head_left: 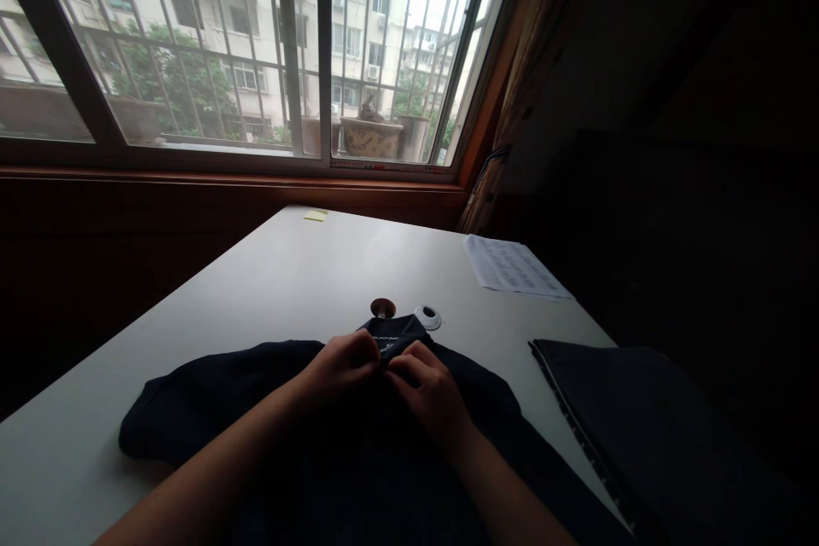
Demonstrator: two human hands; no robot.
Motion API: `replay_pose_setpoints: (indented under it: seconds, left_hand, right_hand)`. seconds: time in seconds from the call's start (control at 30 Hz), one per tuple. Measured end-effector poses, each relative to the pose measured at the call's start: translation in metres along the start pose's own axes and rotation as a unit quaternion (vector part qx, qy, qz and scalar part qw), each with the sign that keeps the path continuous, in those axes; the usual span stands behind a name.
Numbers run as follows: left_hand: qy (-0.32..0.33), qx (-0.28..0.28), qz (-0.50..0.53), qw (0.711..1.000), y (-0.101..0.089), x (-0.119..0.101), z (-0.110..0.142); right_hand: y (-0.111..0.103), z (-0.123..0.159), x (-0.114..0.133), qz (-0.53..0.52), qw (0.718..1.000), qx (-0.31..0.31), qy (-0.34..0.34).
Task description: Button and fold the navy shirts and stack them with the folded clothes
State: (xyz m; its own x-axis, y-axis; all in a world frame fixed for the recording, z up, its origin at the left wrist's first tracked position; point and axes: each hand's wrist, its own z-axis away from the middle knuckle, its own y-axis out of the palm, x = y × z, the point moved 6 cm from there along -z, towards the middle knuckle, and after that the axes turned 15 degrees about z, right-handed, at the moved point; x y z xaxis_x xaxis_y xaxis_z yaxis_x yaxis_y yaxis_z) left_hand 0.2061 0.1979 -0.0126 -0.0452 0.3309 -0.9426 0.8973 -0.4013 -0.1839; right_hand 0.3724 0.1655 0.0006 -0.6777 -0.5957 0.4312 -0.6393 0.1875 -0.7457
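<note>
Both left-hand fingers (354, 357) and right-hand fingers (422, 370) are nearly closed, pinching the dark garment (364, 452) at its collar, the garment spreading beneath them, white ring (437, 322) just beyond!

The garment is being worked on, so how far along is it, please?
The garment already lies spread on the table. In hand is its collar, pinched by the left hand and right hand. It is unfolded, so folding may be left; fastenings are too dark to judge.
</note>
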Motion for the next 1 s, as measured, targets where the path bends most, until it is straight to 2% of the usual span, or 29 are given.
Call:
replay_pose_setpoints:
  seconds: [0.27,0.63,1.0]
  left_hand:
    - [-0.008,-0.017,-0.005,1.000,0.0018,0.0060,-0.0016]
    - [-0.008,0.008,0.038,0.999,-0.0022,0.0072,0.0001]
    - [0.005,0.007,0.009,1.000,-0.0005,0.0031,-0.0001]
  right_hand:
    - [0.0006,0.0015,0.0039,0.011,1.000,0.004,-0.018]
    - [0.0028,0.0038,-0.0001,0.002,1.000,-0.003,-0.014]
    - [0.0027,0.0026,-0.0001,0.002,1.000,0.005,-0.011]
